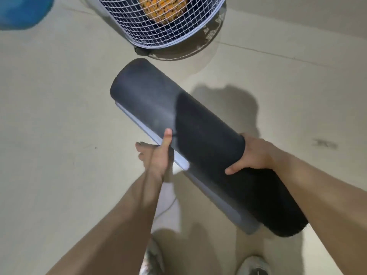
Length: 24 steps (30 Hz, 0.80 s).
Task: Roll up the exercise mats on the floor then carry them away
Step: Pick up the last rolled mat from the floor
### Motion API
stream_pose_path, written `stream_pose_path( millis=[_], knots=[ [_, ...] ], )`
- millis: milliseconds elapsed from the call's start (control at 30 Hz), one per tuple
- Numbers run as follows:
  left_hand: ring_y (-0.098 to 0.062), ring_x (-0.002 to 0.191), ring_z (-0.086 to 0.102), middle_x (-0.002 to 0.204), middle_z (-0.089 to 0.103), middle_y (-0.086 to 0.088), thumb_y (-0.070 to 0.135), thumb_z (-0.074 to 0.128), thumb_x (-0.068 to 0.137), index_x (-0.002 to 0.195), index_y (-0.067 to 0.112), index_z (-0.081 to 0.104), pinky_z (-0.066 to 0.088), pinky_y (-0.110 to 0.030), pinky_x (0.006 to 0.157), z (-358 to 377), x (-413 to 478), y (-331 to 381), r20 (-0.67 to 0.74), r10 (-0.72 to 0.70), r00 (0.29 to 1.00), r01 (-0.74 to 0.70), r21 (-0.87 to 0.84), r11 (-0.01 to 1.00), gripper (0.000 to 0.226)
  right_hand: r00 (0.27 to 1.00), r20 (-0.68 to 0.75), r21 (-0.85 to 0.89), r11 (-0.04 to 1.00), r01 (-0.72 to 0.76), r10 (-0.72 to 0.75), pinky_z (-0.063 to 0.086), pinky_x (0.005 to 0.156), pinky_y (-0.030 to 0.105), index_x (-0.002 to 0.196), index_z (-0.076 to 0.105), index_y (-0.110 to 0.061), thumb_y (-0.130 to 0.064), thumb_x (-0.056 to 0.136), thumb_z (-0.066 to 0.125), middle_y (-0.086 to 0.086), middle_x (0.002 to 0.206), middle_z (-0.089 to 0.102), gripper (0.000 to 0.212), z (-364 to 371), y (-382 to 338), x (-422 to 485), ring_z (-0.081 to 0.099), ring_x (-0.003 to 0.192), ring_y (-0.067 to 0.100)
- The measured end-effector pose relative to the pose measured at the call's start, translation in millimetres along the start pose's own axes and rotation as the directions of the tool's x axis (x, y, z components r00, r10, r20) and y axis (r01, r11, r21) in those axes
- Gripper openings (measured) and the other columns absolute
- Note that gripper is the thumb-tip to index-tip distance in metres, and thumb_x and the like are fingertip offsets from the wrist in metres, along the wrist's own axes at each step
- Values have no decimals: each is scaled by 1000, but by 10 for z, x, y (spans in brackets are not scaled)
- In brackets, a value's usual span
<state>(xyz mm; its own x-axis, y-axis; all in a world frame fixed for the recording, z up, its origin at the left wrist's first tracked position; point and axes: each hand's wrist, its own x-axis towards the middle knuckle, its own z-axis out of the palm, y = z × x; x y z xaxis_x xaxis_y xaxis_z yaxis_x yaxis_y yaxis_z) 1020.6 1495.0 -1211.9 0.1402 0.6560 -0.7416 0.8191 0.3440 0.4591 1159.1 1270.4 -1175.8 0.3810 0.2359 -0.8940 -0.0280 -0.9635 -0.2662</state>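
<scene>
Nearest the camera, two pale shoes are seen standing on the smooth, light floor, and both bare forearms are stretched forward above them. The rolled mat is held clear of the floor between the two hands. Its long axis is laid on a diagonal, from low at the near right to high at the far left. The left hand is set against the roll's left flank, with the thumb pressed upright on the dark surface and the fingers curled below a paler grey-blue edge. Whether that edge is the mat's loose end or a second mat cannot be told. The right hand is wrapped over the opposite flank; its thumb is seen on the near face, while its fingers are hidden behind the roll. Both grips fall about midway along the roll, directly across from one another, so the far half is left projecting unsupported. The rolling of this mat is judged finished and the carrying under way; the pale edge could slip loose if the left grip were eased. Beyond the roll's far end a wire mesh basket with an orange ball inside is seen, and a blurred blue object is at the far left.
</scene>
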Motion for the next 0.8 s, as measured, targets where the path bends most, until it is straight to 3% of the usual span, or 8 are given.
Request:
stream_pose_path(
  millis=[67,167,267,367,467,633,800],
  knots=[
    [-32,118,54,132,52,-10,76,68,78,125,16,36,48,-42,99,101,-190,-359,105,-101,989,102,2,995,83,1000,-27,129,992,-8,12,46,95,36,142,37,-35,-62,39,98,-14,118,58,122,401,27,-94,57,106,16],
    [-27,114,57,116,56,3,86,68,66,128,23,37,48,-48,106,150,-410,-677,254,-226,941,254,-83,964,93,992,-122,248,969,-8,39,52,99,43,143,34,-34,-63,35,98,-12,124,59,129,808,-4,-163,61,111,19],
    [-21,108,65,109,68,7,82,77,53,123,18,54,52,-42,101,154,-535,-707,291,-153,944,184,-80,980,97,977,-211,225,974,21,28,54,98,46,144,33,-34,-67,34,95,-12,125,58,131,927,-77,-226,62,113,20],
    [-18,99,74,100,79,8,58,89,67,114,19,70,59,-33,89,94,-743,-667,325,-103,940,157,-143,977,64,965,-263,243,969,45,21,53,97,46,144,35,-32,-63,38,95,-10,127,57,126,1033,-71,-424,60,115,21],
    [-11,90,76,90,80,12,41,89,77,100,19,76,57,-20,72,-94,-1079,-642,328,-52,943,83,-84,993,34,966,-256,337,940,46,45,53,97,46,144,35,-35,-64,37,94,-10,131,56,125,1154,3,-815,59,118,22],
    [-13,90,76,92,80,7,40,87,80,102,16,76,61,-29,82,-99,-1893,-308,422,1,906,-43,90,995,34,953,-278,483,875,29,122,56,93,47,140,36,-39,-73,31,87,-13,129,57,125,954,378,-1578,61,114,20],
    [-14,89,77,94,81,4,39,86,81,105,13,77,61,-32,85,382,-2897,248,551,48,833,-185,195,963,37,908,-363,607,792,62,207,56,88,42,137,38,-34,-76,33,84,-13,123,57,122,399,1037,-2352,62,108,18]
  ],
)
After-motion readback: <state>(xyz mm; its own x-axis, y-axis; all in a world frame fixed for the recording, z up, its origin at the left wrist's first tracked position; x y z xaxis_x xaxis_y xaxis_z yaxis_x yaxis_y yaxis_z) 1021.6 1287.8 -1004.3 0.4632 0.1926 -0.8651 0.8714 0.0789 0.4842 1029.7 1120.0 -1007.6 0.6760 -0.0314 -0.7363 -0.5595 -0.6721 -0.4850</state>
